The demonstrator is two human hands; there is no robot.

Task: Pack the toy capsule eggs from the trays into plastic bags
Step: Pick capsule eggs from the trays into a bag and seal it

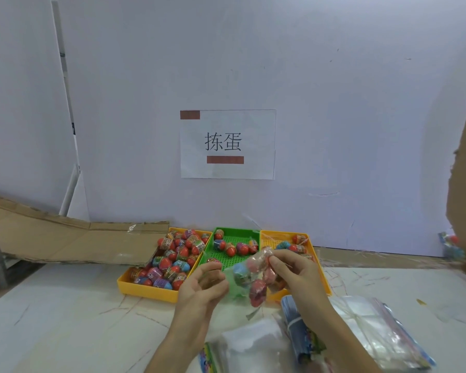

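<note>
The head camera, the only view, looks down on a plastic bag (244, 281) held up between both hands, over the near end of the trays. The right hand (293, 270) pinches the bag's gathered top between thumb and fingertips, so the weight of the bagged eggs (257, 290) hangs below and the mouth stays closed; several are inside, red and blue among them. The left hand (202, 284) is curled in at the bag's left edge, probably to steady it. The film is blurred there, so I cannot tell whether it grips the plastic or only touches it.

Behind the hands three trays stand side by side against the wall, in easy reach:
- The left yellow tray (145, 288) is heaped with loose eggs (172, 261).
- The green tray (234, 232) holds only a few at its far end.
- The right yellow tray (319, 267) holds a handful.

A stack of empty bags (366, 327) lies on the table (65, 319) at the near right, just beside the right forearm, handy for the next bag. This bag looks filled, and closing it seems the step in hand.
</note>
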